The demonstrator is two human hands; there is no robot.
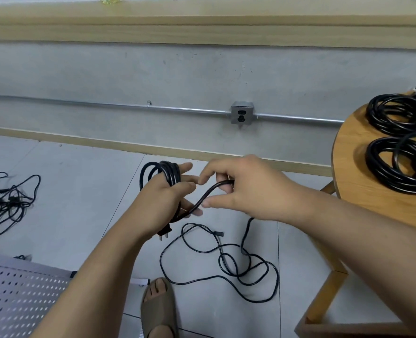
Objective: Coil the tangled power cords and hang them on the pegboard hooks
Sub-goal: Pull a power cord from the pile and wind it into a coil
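Sandal [159, 311] beside pegboard [19, 296]; loose cord [218, 233] ahead; coils [375, 118] on table [353, 167].

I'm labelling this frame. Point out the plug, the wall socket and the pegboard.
plug [164, 231]: head view, black body.
wall socket [242, 113]: head view, metal faceplate.
pegboard [19, 289]: head view, perforated face.
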